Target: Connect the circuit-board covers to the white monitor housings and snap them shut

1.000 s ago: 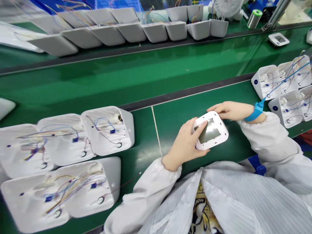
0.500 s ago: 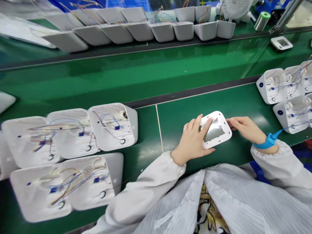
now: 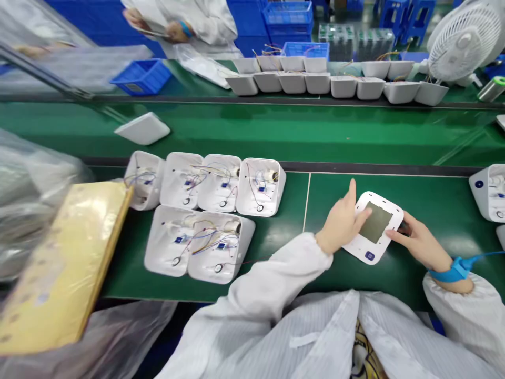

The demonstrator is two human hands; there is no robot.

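A white display panel (image 3: 356,245) with a grey rectangular screen and a dark blue square button lies at a slant between my hands, low over the green bench. My left hand (image 3: 342,222) grips its left side, thumb across the front at the screen's edge and index finger stretched out upward. On the right, my right hand (image 3: 420,243) pinches the panel's edge, thumb on the front and fingers partly hidden behind. Something small and dark shows by those fingers, too unclear to name. A blue wrist strap (image 3: 452,270) with a cord circles my right wrist.
White housings (image 3: 262,187) with wires inside stand in rows to the left; another housing (image 3: 489,192) is at the right edge. Yellow cardboard (image 3: 59,268) and plastic bags lie at far left. Beyond the belt (image 3: 315,131) are more housings, a fan (image 3: 460,45) and a co-worker's hands (image 3: 177,31).
My view has swung left, bringing in the yellow cardboard and a co-worker. The panel has turned, its blue button now showing. My right hand has closed on its right edge; the left index finger has straightened.
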